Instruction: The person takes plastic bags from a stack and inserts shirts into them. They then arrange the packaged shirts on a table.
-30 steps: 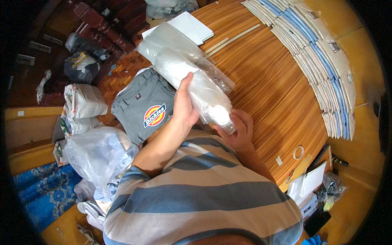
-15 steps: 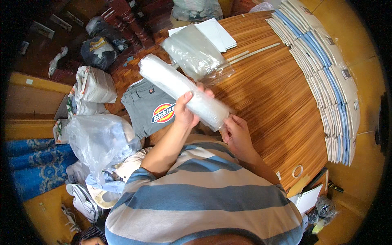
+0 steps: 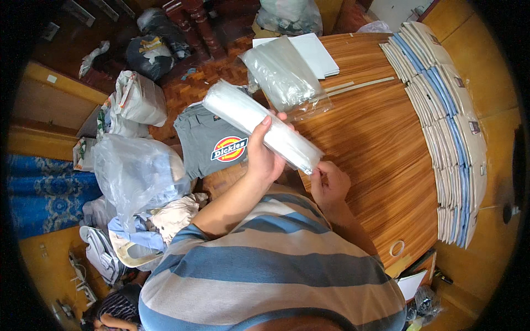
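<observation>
Clear plastic bundle [image 3: 240, 112]: held aslant before a striped shirt [image 3: 276, 265], partly hiding a gray garment [image 3: 196, 144].
Left hand [image 3: 266, 155]: wrapped around its middle, thumb on top.
Right hand [image 3: 332, 183]: thumb and finger pinching its lower end.
Wooden table [image 3: 381, 149]: white sheets [image 3: 319, 55], folded stacks [image 3: 441, 121].

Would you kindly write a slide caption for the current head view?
Left hand holding a clear plastic roll, right hand at its lower end, by a wooden table.

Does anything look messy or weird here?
Yes, the clothes at the left: they lie in a jumbled heap, while the stacks at the right sit in neat rows. The plastic roll in the left hand looks fine.
</observation>
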A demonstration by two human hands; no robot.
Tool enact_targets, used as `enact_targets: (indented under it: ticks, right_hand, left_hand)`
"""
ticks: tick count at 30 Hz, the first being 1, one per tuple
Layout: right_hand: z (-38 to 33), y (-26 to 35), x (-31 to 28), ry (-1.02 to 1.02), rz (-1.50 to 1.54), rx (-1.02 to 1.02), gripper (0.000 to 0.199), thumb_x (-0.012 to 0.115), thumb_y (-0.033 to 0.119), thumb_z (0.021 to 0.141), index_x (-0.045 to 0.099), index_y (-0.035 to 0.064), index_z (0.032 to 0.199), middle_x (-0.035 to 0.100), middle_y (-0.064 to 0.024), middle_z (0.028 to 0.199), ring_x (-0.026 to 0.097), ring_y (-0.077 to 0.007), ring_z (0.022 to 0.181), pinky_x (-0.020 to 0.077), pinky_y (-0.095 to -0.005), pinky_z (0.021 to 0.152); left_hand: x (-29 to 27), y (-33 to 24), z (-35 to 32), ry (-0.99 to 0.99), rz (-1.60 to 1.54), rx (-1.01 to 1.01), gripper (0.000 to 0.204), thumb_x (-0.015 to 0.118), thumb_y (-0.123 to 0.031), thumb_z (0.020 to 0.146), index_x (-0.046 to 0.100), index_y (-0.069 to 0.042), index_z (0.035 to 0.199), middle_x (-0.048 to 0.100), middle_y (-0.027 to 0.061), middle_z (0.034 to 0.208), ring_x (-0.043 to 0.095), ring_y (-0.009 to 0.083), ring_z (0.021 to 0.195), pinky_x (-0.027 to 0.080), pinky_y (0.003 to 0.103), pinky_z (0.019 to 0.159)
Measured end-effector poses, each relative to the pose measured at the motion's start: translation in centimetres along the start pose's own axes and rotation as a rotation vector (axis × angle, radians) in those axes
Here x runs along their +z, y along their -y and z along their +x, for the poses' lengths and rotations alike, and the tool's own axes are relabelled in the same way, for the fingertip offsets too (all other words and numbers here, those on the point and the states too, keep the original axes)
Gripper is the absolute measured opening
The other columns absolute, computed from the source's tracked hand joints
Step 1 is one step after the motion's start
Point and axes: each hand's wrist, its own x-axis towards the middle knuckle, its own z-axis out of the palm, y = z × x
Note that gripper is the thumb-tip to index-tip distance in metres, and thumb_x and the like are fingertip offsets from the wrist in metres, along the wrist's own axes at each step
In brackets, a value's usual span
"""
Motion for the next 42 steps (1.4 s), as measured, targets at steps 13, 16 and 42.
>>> enact_targets:
  ticks: [13,16,42]
  right_hand:
    - [2.6,-2.2,-3.4,0.152,0.892,0.662,0.028,0.064,0.025,0.099,0.063,0.0007,0.113,0.067,-0.0067,0.089,0.062,-0.014,0.077,0.0502,-0.0305,0.071]
    - [6.8,0.5,-2.5,0.15,0.825,0.276,0.067,0.077,0.035,0.089,0.051,0.0016,0.141,0.056,-0.0156,0.139,0.06,-0.0252,0.122,0.0462,-0.0392,0.104]
    - [5.5,-2.5,0.4,0.009,0.692,0.5,0.039,0.069,0.014,0.099,0.059,-0.0001,0.134,0.067,-0.0111,0.127,0.063,-0.0213,0.113,0.0489,-0.0344,0.101]
  left_hand:
    - [-4.8,-1.9,0.7,0.469,0.053,-0.135,0.033,0.073,-0.017,0.086,0.054,-0.004,0.109,0.056,0.0076,0.079,0.062,0.0216,0.071,0.053,0.04,0.069]
    - [-4.1,-1.4,-1.5,0.534,0.322,-0.195,0.03,0.075,-0.012,0.084,0.056,0.0,0.104,0.058,0.01,0.075,0.06,0.0209,0.061,0.052,0.036,0.057]
    - [-2.8,1.9,-0.1,0.503,1.428,0.132,0.062,0.077,-0.012,0.082,0.047,-0.003,0.135,0.07,0.0205,0.093,0.072,0.0379,0.075,0.056,0.046,0.066]
